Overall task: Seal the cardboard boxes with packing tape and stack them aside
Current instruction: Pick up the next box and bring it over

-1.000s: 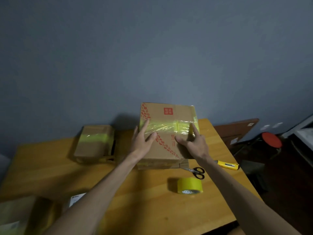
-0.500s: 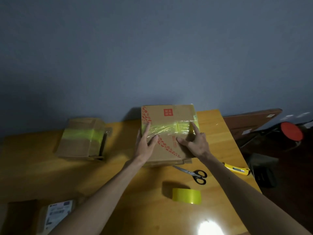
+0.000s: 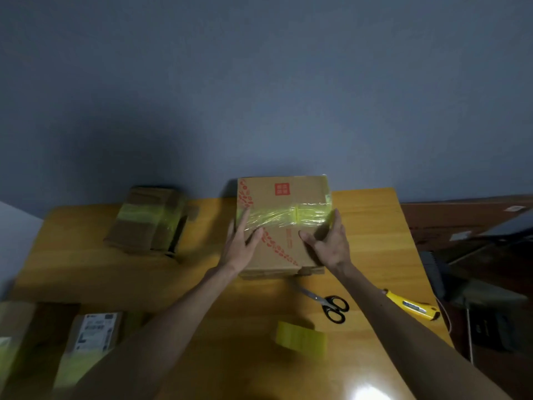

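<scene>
Your cardboard box [image 3: 300, 192] sits at the far middle of the wooden table [image 3: 259, 298], its back edge close against the matte blue-grey wall [image 3: 259, 82]. It is plain brown corrugated board, squarish on top, printed with a red square mark and a diagonal trail of red motifs. A band of glossy, wrinkled yellow-green tape [image 3: 277, 217] crosses the top from side to side.

Your left hand [image 3: 240, 246] lies flat on the left part of the top, fingers straight, thumb spread, fingertips reaching onto the tape. Your right hand [image 3: 328, 243] is spread wide as well: the thumb rests on the top and the straight fingers run along the box's right edge up to the end of the tape.

Left of it and well apart stands a smaller taped box [image 3: 147, 223], blurred, with a bare strip of smooth honey-coloured wood between the two. Near your left forearm, at the near left corner, lie a labelled parcel [image 3: 92, 333] and another carton [image 3: 14, 327], cut off by the frame.

Black-handled scissors [image 3: 331, 306] lie just in front of the box, blades pointing at its near right corner. The yellow tape roll [image 3: 301, 337] lies between your forearms, nearer to you. A yellow utility knife [image 3: 412, 306] lies close to the table's right edge, outside your right arm. Bare wood lies open right of the box, out to that edge.
</scene>
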